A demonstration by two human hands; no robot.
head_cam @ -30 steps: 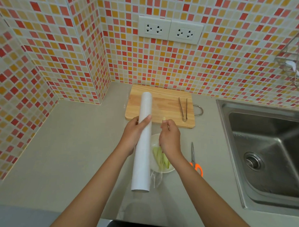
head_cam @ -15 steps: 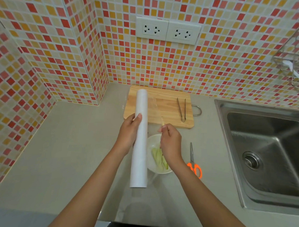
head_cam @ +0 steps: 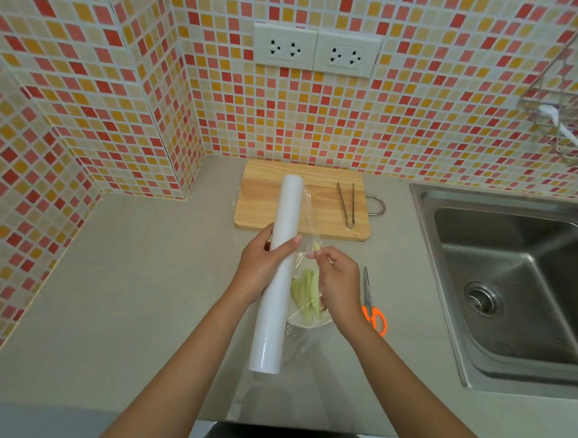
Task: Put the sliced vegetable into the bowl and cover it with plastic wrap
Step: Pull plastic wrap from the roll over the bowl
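A roll of plastic wrap (head_cam: 277,271) hangs over a grey kitchen counter (head_cam: 128,294), its long axis running from near me away toward the tiled wall, far end tipped slightly right over a wooden cutting board (head_cam: 318,200). From my remote seat I see the left hand (head_cam: 262,270) wrapped around the roll's middle, thumb across the top and fingers curled beneath. The right hand (head_cam: 339,284) pinches the loose edge of the clear film (head_cam: 309,216) between thumb and fingertips, just right of the roll; the sheet is peeled only a little way off and shows as a faint sheen.

Under the right hand and partly behind the roll sits one white bowl (head_cam: 309,324) on the counter, holding pale green vegetable slices (head_cam: 306,294) that lie lengthwise, roughly parallel to the roll. I cannot count the slices.

The counter meets a wall of small red, orange and cream mosaic tiles (head_cam: 121,95) that turns a corner at left. One pair of metal tongs (head_cam: 346,203) lies on the board, pointing away from me. One pair of orange-handled scissors (head_cam: 371,305) lies right of the bowl, blades pointing toward the wall. One steel sink (head_cam: 510,288) fills the right side. Two white socket plates (head_cam: 316,51) sit side by side on the wall above the board. A wire rack (head_cam: 564,108) hangs at upper right.
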